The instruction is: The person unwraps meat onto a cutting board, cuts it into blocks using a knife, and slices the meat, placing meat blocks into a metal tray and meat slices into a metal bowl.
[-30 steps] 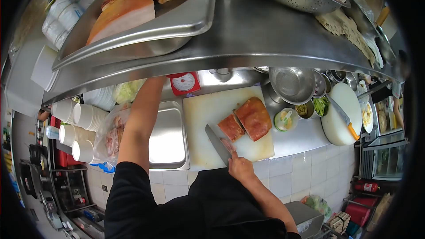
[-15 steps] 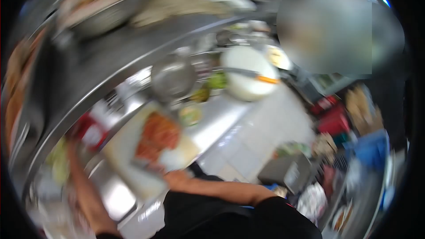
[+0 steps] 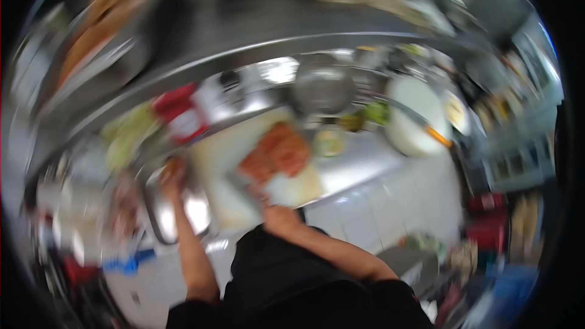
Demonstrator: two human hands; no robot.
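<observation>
My right hand (image 3: 281,220) is closed at the near edge of the white cutting board (image 3: 219,146), gripping a knife (image 3: 245,190) whose blade lies over the board. Beside the blade is a pile of orange-red sliced food (image 3: 277,155), too blurred to name. My left hand (image 3: 173,176) is over the shallow metal tray (image 3: 155,222) left of the board. Something brownish-orange shows at its fingertips, but motion blur hides the fingers and whether they hold it.
Behind the board stand a red package (image 3: 180,113) and a metal bowl (image 3: 324,85). A second knife with an orange handle (image 3: 437,136) lies on a round white block (image 3: 414,106) to the right. Pale green leaves (image 3: 125,137) are at left. A steel shelf (image 3: 262,49) overhangs the counter.
My left hand has moved from beside the red package to over the metal tray. The right hand stays with the knife at the board. The whole view has turned, shifting the counter rightward.
</observation>
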